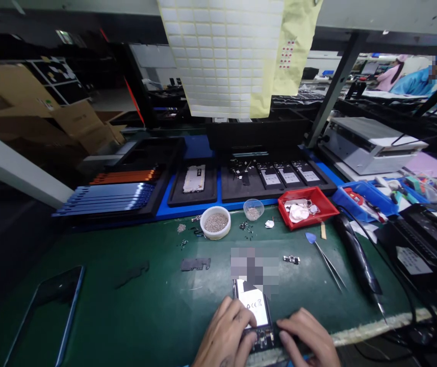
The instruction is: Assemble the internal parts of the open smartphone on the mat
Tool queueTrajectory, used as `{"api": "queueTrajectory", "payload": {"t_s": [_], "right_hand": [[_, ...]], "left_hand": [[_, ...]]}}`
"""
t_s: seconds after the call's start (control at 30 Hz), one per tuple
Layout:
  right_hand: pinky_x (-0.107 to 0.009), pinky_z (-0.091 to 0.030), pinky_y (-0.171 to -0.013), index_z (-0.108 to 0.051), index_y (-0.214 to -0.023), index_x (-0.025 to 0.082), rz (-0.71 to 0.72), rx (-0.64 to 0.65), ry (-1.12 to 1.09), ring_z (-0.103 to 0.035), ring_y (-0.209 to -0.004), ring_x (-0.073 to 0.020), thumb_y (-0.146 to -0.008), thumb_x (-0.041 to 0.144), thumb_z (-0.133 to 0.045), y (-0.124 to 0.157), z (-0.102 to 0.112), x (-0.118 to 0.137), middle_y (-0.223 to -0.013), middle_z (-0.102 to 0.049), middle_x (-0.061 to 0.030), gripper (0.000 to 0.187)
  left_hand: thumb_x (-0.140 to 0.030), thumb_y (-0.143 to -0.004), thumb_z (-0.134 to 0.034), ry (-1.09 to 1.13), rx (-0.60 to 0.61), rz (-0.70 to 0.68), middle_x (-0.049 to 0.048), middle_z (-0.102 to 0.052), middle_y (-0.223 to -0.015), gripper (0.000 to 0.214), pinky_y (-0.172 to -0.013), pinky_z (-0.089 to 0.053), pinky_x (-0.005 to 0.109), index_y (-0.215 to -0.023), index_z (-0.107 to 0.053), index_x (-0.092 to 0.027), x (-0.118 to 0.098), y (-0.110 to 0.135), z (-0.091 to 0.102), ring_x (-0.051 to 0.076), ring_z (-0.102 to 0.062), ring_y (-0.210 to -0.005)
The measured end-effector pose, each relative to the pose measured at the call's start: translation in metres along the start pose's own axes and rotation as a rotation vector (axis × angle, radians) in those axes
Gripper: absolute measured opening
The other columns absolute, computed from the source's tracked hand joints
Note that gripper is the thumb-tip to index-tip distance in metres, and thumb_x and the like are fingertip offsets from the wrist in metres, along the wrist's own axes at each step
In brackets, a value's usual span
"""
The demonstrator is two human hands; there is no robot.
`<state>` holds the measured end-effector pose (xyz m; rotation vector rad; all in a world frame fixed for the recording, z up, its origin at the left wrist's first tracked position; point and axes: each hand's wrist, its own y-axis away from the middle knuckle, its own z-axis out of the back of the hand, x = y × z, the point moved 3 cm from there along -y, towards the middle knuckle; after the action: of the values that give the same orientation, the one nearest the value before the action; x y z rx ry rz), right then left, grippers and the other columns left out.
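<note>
An opened phone (254,306) with a white battery and bare circuit parts at its lower end lies at the table's front edge; its top is blurred out. My left hand (226,331) grips its left side, fingers curled over the battery and thumb by the lower board. Just off the right side of the phone is my right hand (310,339), index finger and thumb slightly apart with nothing visible between them. A small metal-and-black part (291,260) lies beyond it. Two dark flat covers, one on the far left (132,274) and one nearer (195,264), rest on the green mat.
Tweezers (329,265) and a black electric screwdriver (359,255) lie right. Farther back are a white screw dish (215,235), a clear cup (254,210), a red bin (327,211) and black trays (218,196). A phone-like panel (46,316) lies left. Label sheets (229,56) hang above.
</note>
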<state>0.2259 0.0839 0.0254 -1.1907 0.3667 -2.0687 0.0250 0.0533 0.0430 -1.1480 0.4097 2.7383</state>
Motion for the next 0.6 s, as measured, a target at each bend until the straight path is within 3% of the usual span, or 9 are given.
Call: {"api": "queueTrajectory", "payload": {"t_s": [0.2,0.37,0.5,0.6], "right_hand": [[-0.026,-0.055,-0.057,-0.066,-0.1,0.018,0.002,-0.001,0.0,-0.062,-0.062,-0.018,-0.094,0.01,-0.055,0.0,-0.002,-0.001,-0.072,-0.066,-0.0041,0.015],[-0.025,-0.055,-0.056,-0.068,-0.101,0.019,-0.026,-0.016,-0.056,-0.063,-0.062,-0.0176,-0.095,0.011,-0.056,-0.002,0.002,0.002,-0.072,-0.066,-0.0035,0.015],[-0.024,-0.056,-0.062,-0.069,-0.103,0.024,-0.163,-0.045,-0.094,-0.066,-0.068,-0.0174,-0.096,0.015,-0.059,0.002,0.021,-0.007,-0.077,-0.068,-0.0021,0.014],[-0.024,-0.057,-0.068,-0.069,-0.103,0.026,-0.197,-0.11,0.048,-0.069,-0.076,-0.019,-0.096,0.021,-0.061,0.002,0.049,-0.022,-0.086,-0.071,-0.0025,0.012]], "left_hand": [[-0.011,-0.092,-0.045,-0.218,-0.035,-0.019,0.009,-0.06,-0.104,0.019,-0.082,-0.044,0.042,-0.1,-0.06,-0.02,0.013,0.003,-0.025,0.028,-0.054,-0.097],[-0.011,-0.091,-0.048,-0.153,-0.06,-0.02,0.008,-0.061,-0.103,0.017,-0.082,-0.043,0.04,-0.098,-0.06,-0.02,0.01,0.004,-0.023,0.026,-0.054,-0.096],[-0.009,-0.091,-0.048,-0.155,-0.098,-0.012,0.0074,-0.062,-0.101,0.019,-0.08,-0.043,0.039,-0.098,-0.061,-0.02,0.005,0.002,-0.021,0.025,-0.054,-0.094],[-0.006,-0.088,-0.048,-0.247,-0.112,-0.009,0.008,-0.063,-0.1,0.023,-0.078,-0.044,0.04,-0.097,-0.063,-0.02,0.006,0.002,-0.024,0.027,-0.056,-0.093]]}}
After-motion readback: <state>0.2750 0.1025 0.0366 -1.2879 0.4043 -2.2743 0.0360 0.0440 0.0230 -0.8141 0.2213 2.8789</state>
